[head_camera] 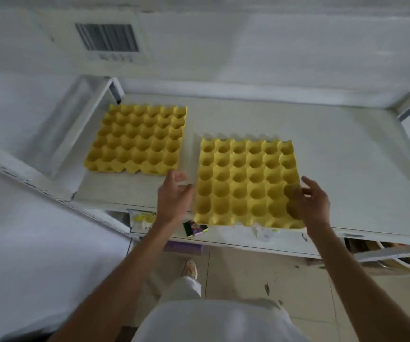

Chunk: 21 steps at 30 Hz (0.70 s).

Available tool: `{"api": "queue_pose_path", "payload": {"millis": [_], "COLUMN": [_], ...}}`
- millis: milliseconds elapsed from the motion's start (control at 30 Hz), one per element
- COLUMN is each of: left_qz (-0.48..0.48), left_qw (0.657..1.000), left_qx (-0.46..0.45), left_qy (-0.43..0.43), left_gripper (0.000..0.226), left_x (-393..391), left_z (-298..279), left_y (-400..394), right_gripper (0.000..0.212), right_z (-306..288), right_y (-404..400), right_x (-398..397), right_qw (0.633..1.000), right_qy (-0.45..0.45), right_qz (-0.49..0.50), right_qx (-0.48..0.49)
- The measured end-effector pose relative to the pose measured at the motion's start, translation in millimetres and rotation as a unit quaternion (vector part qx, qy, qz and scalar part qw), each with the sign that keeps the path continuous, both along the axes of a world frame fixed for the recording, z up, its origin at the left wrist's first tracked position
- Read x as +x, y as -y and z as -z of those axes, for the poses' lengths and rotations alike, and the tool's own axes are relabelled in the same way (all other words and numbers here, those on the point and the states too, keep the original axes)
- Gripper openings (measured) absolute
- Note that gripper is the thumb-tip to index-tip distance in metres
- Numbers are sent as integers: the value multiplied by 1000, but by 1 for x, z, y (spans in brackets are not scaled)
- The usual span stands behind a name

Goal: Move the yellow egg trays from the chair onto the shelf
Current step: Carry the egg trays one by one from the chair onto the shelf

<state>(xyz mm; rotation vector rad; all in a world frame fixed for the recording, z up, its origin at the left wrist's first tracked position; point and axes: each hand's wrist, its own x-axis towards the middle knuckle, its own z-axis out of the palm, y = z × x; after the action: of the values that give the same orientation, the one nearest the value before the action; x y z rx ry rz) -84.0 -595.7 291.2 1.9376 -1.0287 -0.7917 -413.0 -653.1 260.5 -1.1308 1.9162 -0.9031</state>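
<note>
Now both hands point(174, 193) point(308, 201) flank the near tray point(246, 181) on the shelf point(347, 156)

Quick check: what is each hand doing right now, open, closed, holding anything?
Left hand: open, empty, beside the near egg tray.
Right hand: open, fingers over the tray's right edge, no grip.

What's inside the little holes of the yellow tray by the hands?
Nothing: every cup of the near tray that shows is empty. The right hand covers part of its right edge cups. The far tray looks empty too.
</note>
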Motion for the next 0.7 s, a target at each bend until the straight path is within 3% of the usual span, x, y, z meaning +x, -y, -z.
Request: {"api": "queue_pose_path", "payload": {"millis": [100, 167, 267, 367, 467, 700], "left_qz": [41, 65, 126, 196, 214, 161], "left_qw": [984, 957, 913, 882, 868, 873], "left_qx": [-13, -25, 8, 83, 79, 25], "left_qy": [175, 281, 387, 421, 442, 459], "left_gripper": [36, 41, 54, 61, 59, 59], "left_x": [49, 81, 119, 137, 139, 136], "left_z": [-10, -8, 3, 24, 47, 54], "left_y": [25, 43, 73, 90, 88, 87], "right_gripper": [55, 59, 59, 53, 50, 50], "right_z": [-3, 2, 6, 22, 37, 33], "right_y": [10, -3, -21, -20, 8, 106], "right_x": [22, 43, 81, 107, 118, 165], "right_qw": [988, 948, 868, 826, 809, 833], "right_qy": [-149, -307, -430, -465, -495, -471], "right_qz": [-28, -82, -209, -300, -297, -277], "right_qx": [22, -30, -135, -113, -113, -81]}}
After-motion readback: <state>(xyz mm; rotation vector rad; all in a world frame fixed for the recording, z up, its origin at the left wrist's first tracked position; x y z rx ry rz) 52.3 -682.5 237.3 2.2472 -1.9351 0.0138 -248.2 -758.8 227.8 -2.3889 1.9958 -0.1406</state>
